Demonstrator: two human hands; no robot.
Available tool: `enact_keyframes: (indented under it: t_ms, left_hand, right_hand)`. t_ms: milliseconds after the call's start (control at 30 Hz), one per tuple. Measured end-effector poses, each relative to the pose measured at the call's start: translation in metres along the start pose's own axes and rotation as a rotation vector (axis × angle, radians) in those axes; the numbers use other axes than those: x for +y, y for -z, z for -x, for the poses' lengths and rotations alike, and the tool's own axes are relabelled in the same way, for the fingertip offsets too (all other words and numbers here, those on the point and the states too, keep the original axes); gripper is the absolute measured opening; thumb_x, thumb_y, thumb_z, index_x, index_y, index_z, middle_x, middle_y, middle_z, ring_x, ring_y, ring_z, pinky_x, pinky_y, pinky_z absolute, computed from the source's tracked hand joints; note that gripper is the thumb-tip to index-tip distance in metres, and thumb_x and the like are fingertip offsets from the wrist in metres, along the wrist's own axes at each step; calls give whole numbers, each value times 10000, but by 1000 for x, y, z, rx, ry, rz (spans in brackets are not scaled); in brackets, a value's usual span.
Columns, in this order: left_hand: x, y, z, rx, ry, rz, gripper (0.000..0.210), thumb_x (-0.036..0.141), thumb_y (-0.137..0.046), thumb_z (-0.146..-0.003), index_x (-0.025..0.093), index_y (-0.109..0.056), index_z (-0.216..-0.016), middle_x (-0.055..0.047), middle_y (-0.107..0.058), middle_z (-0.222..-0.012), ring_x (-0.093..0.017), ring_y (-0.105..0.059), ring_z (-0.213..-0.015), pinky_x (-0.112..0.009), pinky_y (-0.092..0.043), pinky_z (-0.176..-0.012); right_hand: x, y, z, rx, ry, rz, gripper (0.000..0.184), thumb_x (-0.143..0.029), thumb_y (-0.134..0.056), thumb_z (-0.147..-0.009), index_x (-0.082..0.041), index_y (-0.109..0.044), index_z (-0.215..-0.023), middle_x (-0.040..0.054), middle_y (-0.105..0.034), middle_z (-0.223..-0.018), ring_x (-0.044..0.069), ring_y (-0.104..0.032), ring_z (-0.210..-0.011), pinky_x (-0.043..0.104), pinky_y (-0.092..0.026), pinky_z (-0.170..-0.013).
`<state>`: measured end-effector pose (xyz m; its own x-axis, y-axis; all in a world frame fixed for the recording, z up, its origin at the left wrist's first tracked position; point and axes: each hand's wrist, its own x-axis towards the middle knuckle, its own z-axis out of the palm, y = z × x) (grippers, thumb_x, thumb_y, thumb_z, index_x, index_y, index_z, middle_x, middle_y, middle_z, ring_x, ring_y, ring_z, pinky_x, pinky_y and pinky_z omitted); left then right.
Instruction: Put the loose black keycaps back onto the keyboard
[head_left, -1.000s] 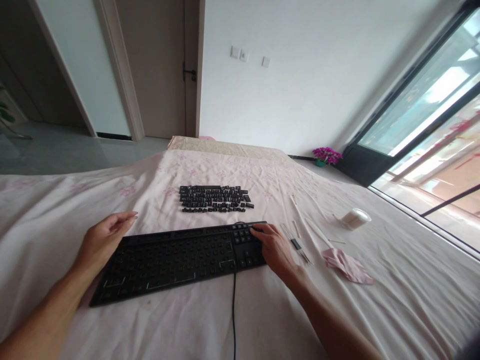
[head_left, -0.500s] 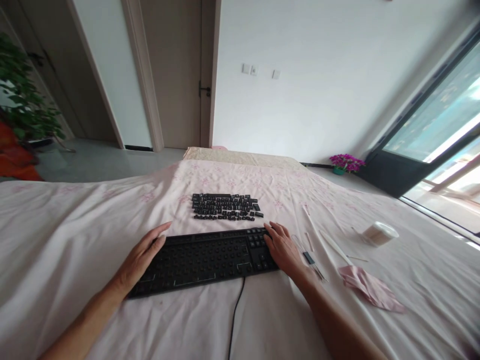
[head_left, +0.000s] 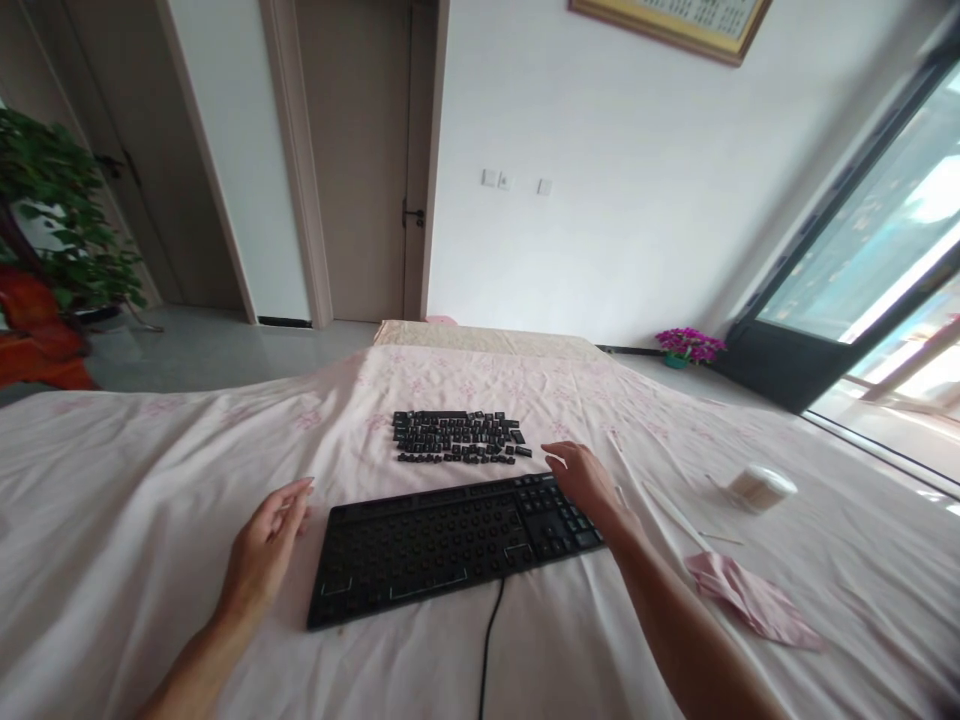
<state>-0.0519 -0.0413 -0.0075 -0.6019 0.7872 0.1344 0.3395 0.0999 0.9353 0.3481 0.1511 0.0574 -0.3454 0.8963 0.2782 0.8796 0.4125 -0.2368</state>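
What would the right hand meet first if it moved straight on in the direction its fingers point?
Probably the loose keycaps: the right hand points up-left toward that pile beyond the keyboard. Depth is unclear.

On the bed (head_left: pixel 150 470), the keycaps (head_left: pixel 459 438) lie behind the keyboard (head_left: pixel 450 540); cloth (head_left: pixel 750 600) and cup (head_left: pixel 761 487) lie to its right.
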Motion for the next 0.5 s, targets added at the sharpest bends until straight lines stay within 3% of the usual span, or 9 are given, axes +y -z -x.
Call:
enact_keyframes:
  t_ms: [67,133,300,500]
  left_hand:
    - [-3,8,-2,-40,44,-89,544,601,-431,-811,238,-546,-1199,-71,-677,-1102,-222,-674,-863,-334,-544,-752]
    - [-1,10,1,-117,9,-202,492,575,-440,-812,265,-570,-1171,-41,-707,-987,-212,-675,-796,-330,-536,-737]
    - [1,-7,15,-82,-172,-376,407,442,-468,-817,265,-574,-1168,-47,-649,-1142,-226,-634,-998,-352,-508,-867]
    - [-14,-23,10,-13,-242,-315,422,348,-446,-847,213,-523,-1239,-68,-613,-1212,-208,-605,-1064,-373,-471,-960]
  right_hand:
    - [3,-2,-10,-23,-42,-8,340,-306,-441,-881,-234,-662,-1131,53,-653,-1146,223,-556,-1099,346,-410,-917]
    - [7,-7,-21,-51,-89,-17,350,-305,-438,-878,-226,-661,-1136,61,-652,-1154,221,-566,-1092,340,-409,-917]
    - [10,-27,-43,-109,-142,-5,394,-308,-419,-882,-209,-619,-1206,70,-619,-1223,220,-539,-1147,314,-385,-943]
    - [9,-45,-50,-179,-237,59,442,-333,-390,-895,-192,-555,-1280,98,-612,-1224,238,-553,-1128,318,-391,-914]
